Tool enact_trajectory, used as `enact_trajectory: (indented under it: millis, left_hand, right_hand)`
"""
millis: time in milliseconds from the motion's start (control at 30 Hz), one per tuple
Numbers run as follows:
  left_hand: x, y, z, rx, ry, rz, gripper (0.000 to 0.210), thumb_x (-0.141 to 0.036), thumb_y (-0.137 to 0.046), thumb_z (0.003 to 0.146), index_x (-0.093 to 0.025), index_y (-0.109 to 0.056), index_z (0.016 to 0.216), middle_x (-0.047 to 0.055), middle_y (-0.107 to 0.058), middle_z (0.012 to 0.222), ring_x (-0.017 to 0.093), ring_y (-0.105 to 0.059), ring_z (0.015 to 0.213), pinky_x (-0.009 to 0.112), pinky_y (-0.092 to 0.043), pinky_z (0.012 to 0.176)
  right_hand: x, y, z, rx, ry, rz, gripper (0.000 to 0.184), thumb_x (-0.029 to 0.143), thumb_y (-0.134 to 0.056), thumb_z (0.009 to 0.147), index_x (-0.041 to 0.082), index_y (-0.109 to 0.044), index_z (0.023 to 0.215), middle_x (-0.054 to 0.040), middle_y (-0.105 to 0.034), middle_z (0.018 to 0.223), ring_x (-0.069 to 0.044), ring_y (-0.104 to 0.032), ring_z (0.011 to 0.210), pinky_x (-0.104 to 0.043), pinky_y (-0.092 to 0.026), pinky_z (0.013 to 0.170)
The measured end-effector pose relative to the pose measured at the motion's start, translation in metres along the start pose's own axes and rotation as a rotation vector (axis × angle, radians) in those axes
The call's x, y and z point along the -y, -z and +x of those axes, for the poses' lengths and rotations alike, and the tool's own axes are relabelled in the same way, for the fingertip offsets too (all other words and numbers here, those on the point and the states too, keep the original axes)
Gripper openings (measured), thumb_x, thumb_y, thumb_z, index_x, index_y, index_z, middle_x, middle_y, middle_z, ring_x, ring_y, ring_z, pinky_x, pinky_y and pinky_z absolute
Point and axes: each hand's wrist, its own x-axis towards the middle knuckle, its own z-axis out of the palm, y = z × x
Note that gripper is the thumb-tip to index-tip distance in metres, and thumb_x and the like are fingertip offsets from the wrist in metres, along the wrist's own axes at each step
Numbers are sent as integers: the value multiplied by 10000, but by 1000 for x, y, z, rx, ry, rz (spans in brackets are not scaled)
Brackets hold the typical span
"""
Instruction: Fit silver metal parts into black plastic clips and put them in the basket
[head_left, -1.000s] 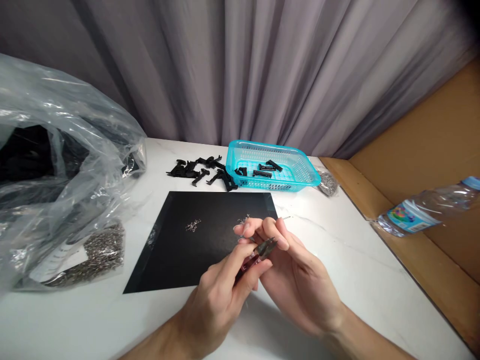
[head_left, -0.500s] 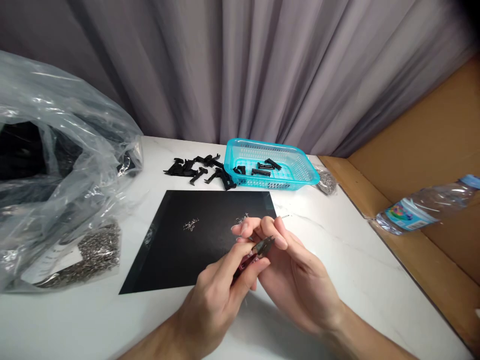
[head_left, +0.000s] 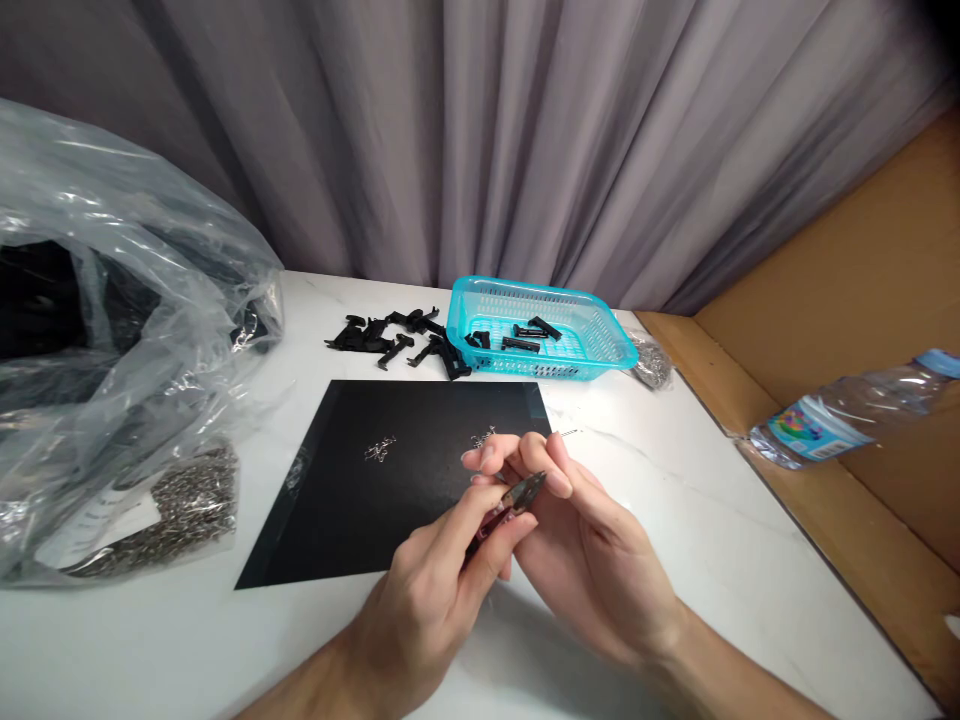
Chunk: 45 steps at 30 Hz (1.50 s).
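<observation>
Below the middle of the view, my left hand [head_left: 427, 590] is closed around small pliers [head_left: 526, 490] with reddish handles and dark metal jaws. The jaws point right, towards the fingertips of my right hand [head_left: 604, 545]. Those fingers are curled in a pinch at the plier tips, and whatever sits between them is hidden. Both hands are above the right front part of a black mat [head_left: 345, 530]. On the mat lies a small heap of thin metal pieces [head_left: 380, 449], with a second heap [head_left: 484, 437] just behind my right fingers.
Behind the mat, a blue plastic basket [head_left: 615, 350] holds several black parts, with a pile of black plastic parts [head_left: 375, 335] beside it. Left stand a large clear bag [head_left: 187, 260] and a bag of metal pieces [head_left: 195, 500]. A bottle [head_left: 825, 425] lies in the cardboard box [head_left: 847, 290] on the right.
The plier jaws look slightly more closed than before. Both hands stay in nearly the same place, and the view has shifted very slightly.
</observation>
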Motion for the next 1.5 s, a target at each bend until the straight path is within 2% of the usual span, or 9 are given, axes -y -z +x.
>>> enact_trajectory:
  millis: [167, 333, 533, 700, 867, 1067, 1267, 1500]
  left_hand:
    - [-3, 1, 1, -3, -13, 29, 116, -196, -544, 1051, -223, -599, 1149, -69, -602, 714, 62, -529, 505, 131, -503, 555]
    - [-3, 2, 1, 14, -8, 40, 121, -198, -527, 1059, -223, -593, 1157, -76, -556, 681, 64, -525, 505, 129, -500, 565]
    - [-2, 3, -2, 38, 27, 23, 135, -203, -502, 1071, -225, -596, 1165, -84, -517, 633, 66, -536, 498, 127, -487, 544]
    - [-1, 2, -3, 3, 0, 44, 158, -293, -540, 1065, -202, -582, 1187, -53, -618, 717, 66, -541, 489, 140, -486, 511]
    - [-1, 2, -3, 0, 10, 48, 144, -273, -558, 1054, -217, -599, 1180, -48, -644, 739, 65, -539, 490, 147, -491, 518]
    - [0, 2, -2, -5, 16, 17, 155, -246, -571, 1042, -201, -626, 1180, -43, -634, 715, 73, -553, 509, 147, -511, 542]
    - [-2, 2, 0, 10, 24, -3, 148, -201, -563, 1043, -233, -613, 1179, -77, -549, 668, 58, -536, 514, 108, -505, 574]
    - [-2, 1, 0, -3, 10, 23, 97, -202, -558, 1042, -212, -614, 1120, -73, -525, 648, 68, -520, 494, 131, -500, 539]
  right_hand:
    - [1, -2, 0, -10, 14, -9, 386, 452, -501, 1074, 233, -511, 756, -36, -664, 1135, -179, -590, 1083, -302, -482, 891]
    - [1, -2, 1, 14, 10, 4, 397, 451, -498, 1077, 234, -504, 744, -36, -669, 1121, -184, -562, 1199, -308, -467, 971]
    - [1, -2, 2, 10, 0, 14, 391, 449, -498, 1078, 230, -541, 757, -34, -661, 1118, -178, -567, 1170, -293, -473, 948]
    - [2, -4, 0, -13, 13, 22, 386, 454, -516, 1067, 232, -539, 752, -41, -656, 1109, -185, -564, 1157, -299, -478, 934]
    - [2, -4, 1, -7, 20, 24, 384, 442, -536, 1058, 231, -510, 738, -44, -646, 1090, -187, -561, 1130, -295, -481, 894]
    - [2, -3, 1, -21, 15, -14, 399, 478, -544, 1046, 235, -482, 737, -37, -639, 1079, -195, -577, 1081, -313, -483, 873]
    - [1, -2, 1, -6, 17, 0, 381, 455, -522, 1062, 236, -496, 751, -41, -647, 1083, -201, -569, 1145, -322, -479, 915]
    - [1, -3, 1, 7, 19, 10, 391, 444, -496, 1077, 233, -504, 748, -33, -648, 1094, -186, -565, 1166, -301, -482, 925]
